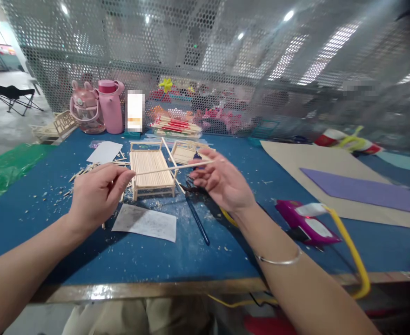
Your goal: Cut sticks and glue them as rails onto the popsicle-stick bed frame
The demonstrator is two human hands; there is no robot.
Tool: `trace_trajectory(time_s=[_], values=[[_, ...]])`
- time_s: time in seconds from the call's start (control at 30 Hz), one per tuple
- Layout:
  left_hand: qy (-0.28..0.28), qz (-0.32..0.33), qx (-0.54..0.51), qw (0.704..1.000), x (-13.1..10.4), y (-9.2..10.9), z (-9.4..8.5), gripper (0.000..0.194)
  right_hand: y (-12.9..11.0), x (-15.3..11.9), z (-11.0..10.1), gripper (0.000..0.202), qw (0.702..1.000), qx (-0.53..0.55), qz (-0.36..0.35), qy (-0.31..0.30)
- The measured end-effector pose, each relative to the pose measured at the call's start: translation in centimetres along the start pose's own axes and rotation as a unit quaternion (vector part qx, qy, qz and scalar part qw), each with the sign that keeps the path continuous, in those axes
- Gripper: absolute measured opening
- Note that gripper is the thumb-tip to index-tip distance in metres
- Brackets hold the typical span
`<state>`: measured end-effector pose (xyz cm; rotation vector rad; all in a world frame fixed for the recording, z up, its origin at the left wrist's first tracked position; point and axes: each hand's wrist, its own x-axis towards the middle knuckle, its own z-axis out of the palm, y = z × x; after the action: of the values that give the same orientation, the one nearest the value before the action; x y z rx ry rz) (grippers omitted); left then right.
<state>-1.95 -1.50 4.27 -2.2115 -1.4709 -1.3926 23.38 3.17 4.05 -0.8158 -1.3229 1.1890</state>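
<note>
A thin wooden stick [171, 168] stretches between my two hands. Its left end is pinched between the thumb and fingers of my left hand [98, 195]. My right hand [222, 179], with a bracelet on its wrist, holds the other end with curled fingers. Behind the stick stands a small slatted wooden bed-like frame [151, 163], with another stick leaning across its right side. A second small wooden piece [184, 152] sits behind it, partly hidden by my right hand. Below the stick lie a pair of dark-handled pliers [198, 218] and a smudged white paper [144, 223].
Wood scraps litter the blue table [103, 260]. A purple device [307, 223] with a yellow cable lies at the right, near beige and purple sheets [361, 190]. Pink bottles [111, 109], a lit phone [135, 111] and bundled sticks [177, 125] stand or lie along the mesh panel.
</note>
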Motion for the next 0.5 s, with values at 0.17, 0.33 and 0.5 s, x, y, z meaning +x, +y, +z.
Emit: trace_trajectory(time_s=[0.17, 0.33, 0.5], values=[[0.017, -0.001, -0.007, 1.000, 0.0, 0.4, -0.1, 0.020, -1.3, -1.0, -0.3, 0.027, 0.847, -0.397, -0.341, 0.094], [0.006, -0.022, -0.044, 0.999, -0.3, 0.3, 0.4, 0.018, -1.1, -1.2, 0.1, 0.015, 0.801, -0.487, -0.329, -0.113], [-0.011, -0.057, -0.058, 0.997, -0.1, 0.0, 0.5, 0.021, -0.2, -0.4, -0.6, 0.017, 0.815, -0.492, -0.287, -0.111]])
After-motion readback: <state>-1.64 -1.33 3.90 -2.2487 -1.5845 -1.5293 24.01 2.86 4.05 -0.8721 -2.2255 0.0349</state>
